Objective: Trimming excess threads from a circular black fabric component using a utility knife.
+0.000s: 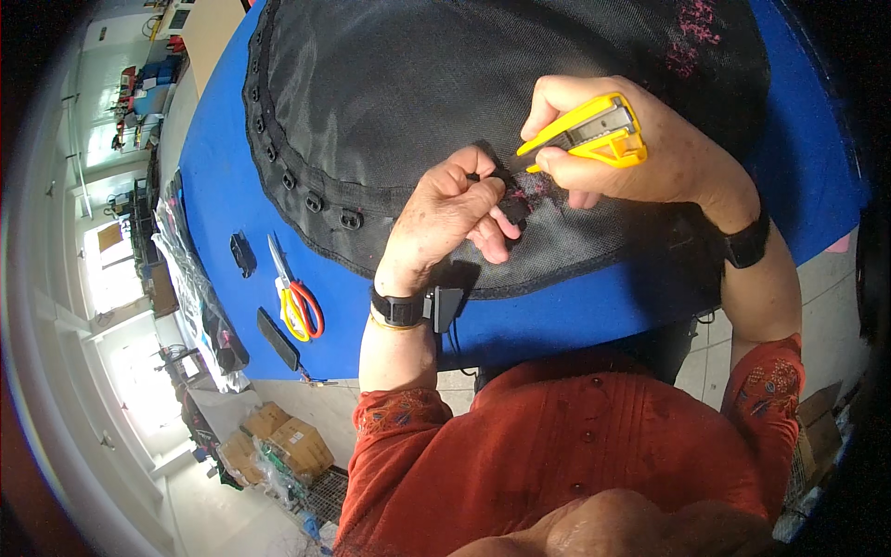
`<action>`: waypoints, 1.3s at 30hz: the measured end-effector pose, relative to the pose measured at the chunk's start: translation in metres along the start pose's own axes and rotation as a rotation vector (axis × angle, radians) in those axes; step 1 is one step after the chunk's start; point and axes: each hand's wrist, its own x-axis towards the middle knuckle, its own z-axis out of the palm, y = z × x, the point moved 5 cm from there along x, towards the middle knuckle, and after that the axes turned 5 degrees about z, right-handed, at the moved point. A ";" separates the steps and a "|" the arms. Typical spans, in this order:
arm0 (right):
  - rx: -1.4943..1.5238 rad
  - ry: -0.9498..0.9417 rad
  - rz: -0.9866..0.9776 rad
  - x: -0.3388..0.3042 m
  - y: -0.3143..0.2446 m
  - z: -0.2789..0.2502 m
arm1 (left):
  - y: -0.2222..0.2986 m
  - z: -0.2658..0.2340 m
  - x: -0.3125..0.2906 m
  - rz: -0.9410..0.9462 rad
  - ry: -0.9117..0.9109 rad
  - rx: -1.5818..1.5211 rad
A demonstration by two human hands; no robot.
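Black mesh sheet with a broad, rounded outline, spread over a smooth blue tabletop. Its weave is fine and slightly glossy; a raised band follows the curved left rim, set with dark, oval, ring-like fittings, and pink marks show at the upper right. The left hand is closed in a pinch on dark material near the sheet's lower part; whether this is a separate piece cannot be told. The right hand grips a yellow tool of angular form with a grey metal insert, its narrow end pointing toward the left hand. A narrow blue strip separates the sheet's lower edge from the table's near edge. Wider blue margins extend left and right; the left one bears scissors with red and yellow loops and a flat, black, oblong object.
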 end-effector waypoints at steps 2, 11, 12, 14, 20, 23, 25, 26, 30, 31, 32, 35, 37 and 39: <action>0.003 0.002 0.008 -0.001 -0.003 -0.001 | 0.000 0.000 0.000 0.004 0.000 0.007; 0.031 0.003 0.207 -0.004 -0.005 -0.001 | -0.001 -0.002 0.000 -0.010 0.012 -0.001; 0.032 0.016 0.158 -0.004 -0.009 -0.003 | -0.001 -0.002 0.000 -0.010 0.007 0.013; 0.034 0.032 0.110 -0.002 -0.010 -0.004 | -0.001 -0.002 0.001 -0.012 0.001 0.027; 0.073 -0.020 0.131 -0.002 0.002 0.006 | -0.001 -0.002 -0.001 -0.010 0.033 0.005; 0.141 0.019 0.139 -0.001 0.002 0.006 | 0.002 0.001 0.000 -0.036 0.013 0.016; 0.091 0.027 0.160 -0.002 0.006 0.004 | 0.003 0.004 0.001 -0.032 -0.005 0.124; 0.092 0.026 0.159 -0.002 0.005 0.005 | 0.002 0.004 0.001 -0.032 -0.004 0.124; 0.041 -0.007 0.176 -0.003 0.001 0.004 | -0.001 0.001 0.000 -0.034 0.025 0.093; 0.001 -0.025 0.175 -0.003 0.001 0.004 | -0.002 0.000 0.000 -0.036 0.022 0.080; 0.001 -0.026 0.177 -0.003 0.001 0.003 | -0.001 0.000 0.001 -0.037 0.022 0.078; 0.007 0.005 0.097 -0.003 -0.003 0.000 | 0.001 0.001 0.001 -0.042 0.002 0.085; 0.037 0.021 0.081 -0.002 -0.003 0.001 | 0.000 -0.001 0.000 -0.041 0.037 0.058; 0.037 0.004 0.066 -0.001 0.000 0.004 | 0.000 -0.001 -0.001 -0.034 0.043 0.054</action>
